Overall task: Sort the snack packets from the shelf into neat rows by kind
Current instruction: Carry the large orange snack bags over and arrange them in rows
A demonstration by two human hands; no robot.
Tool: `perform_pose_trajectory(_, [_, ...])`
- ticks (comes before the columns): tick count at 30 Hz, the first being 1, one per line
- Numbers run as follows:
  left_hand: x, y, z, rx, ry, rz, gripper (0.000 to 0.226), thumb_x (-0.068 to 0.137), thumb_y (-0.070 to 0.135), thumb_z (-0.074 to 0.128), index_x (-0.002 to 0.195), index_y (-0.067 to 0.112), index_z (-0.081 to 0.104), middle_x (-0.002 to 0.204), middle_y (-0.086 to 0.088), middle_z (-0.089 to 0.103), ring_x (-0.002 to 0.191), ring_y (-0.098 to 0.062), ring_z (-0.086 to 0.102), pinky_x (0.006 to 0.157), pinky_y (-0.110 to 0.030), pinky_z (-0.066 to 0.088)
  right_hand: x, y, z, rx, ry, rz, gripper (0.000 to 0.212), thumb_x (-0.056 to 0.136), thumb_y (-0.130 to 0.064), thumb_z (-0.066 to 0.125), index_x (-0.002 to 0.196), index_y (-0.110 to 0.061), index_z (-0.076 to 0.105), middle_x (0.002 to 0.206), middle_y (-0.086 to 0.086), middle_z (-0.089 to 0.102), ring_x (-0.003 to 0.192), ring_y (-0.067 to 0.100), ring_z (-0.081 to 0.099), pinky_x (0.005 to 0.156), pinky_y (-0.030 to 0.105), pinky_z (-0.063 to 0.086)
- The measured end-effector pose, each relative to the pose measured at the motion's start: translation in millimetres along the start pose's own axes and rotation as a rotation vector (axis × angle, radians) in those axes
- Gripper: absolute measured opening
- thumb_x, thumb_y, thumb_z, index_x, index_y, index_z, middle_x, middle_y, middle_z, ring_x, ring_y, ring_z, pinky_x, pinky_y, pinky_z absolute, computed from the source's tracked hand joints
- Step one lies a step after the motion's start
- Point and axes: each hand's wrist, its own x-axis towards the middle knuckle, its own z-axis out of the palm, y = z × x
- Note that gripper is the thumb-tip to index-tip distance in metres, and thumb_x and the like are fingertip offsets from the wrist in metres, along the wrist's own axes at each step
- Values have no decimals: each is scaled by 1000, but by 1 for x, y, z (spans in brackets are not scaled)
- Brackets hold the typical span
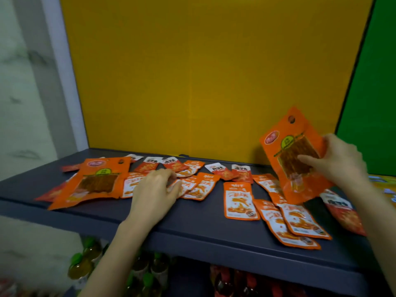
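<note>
Right hand (pixel 340 159) grips a large orange packet (pixel 287 146), thumb across its front. The packet stands tilted at the shelf's (pixel 203 221) right end, its lower edge among small packets there. Left hand (pixel 154 189) is palm down mid-shelf, fingers curled onto a small orange-and-white packet (pixel 188 185); can't tell if it's pinching it. A second large packet (pixel 94 181) lies flat at the shelf's left end. More orange-and-white packets (pixel 239 200) overlap loosely toward the shelf's front right. Red-and-white packets (pixel 173 163) lie along the shelf's back edge. Green-capped bottles (pixel 83 266) stand under the shelf.
</note>
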Motion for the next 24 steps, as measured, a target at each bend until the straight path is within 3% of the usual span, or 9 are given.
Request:
perform_pose_trajectory(3, [2,-38,-20,97,14,-108,23,87,36,56,100,17,63,102,-4,66,101,-25,58,77,-35,44,-17,-46,1,66,95,-123,53,75,-41,73,115,-13,52,108,25,64,101,44,59,78,46,47])
perform_pose_trajectory(8, [1,-103,-55,331,25,-315,40,89,42,51,107,8,63,114,-15,63,108,-33,53,85,-41,44,-48,-122,23,401,18,-191,44,74,-34,75,107,-12,56,102,15,67,95,35,60,73,37,42])
perform_pose_trajectory(13, [5,-152,-80,394,-265,-586,92,73,78,40,131,7,48,137,-18,46,129,-33,37,102,-44,35,-82,-169,54,566,-187,-225,39,75,-31,75,106,-15,57,102,7,67,88,25,58,71,32,42])
perform_pose_trajectory(18, [18,-173,-79,339,-410,-609,115,54,84,55,138,7,37,143,-17,40,132,-34,36,106,-44,33,-106,-194,76,609,-295,-173,39,75,-31,75,107,-19,56,107,4,68,97,23,63,84,35,50])
perform_pose_trajectory(21, [26,-183,-78,187,-452,-645,112,51,76,67,131,4,37,135,-16,49,124,-32,46,102,-43,39,-115,-200,84,623,-329,-136,36,76,-33,74,103,-23,53,106,3,67,96,23,64,87,44,51])
perform_pose_trajectory(24, [30,-190,-77,14,-441,-633,79,54,62,77,108,10,53,119,-13,60,110,-31,56,93,-42,45,-122,-204,86,666,-338,-99,35,76,-32,74,102,-23,52,100,-1,64,96,22,63,89,47,51])
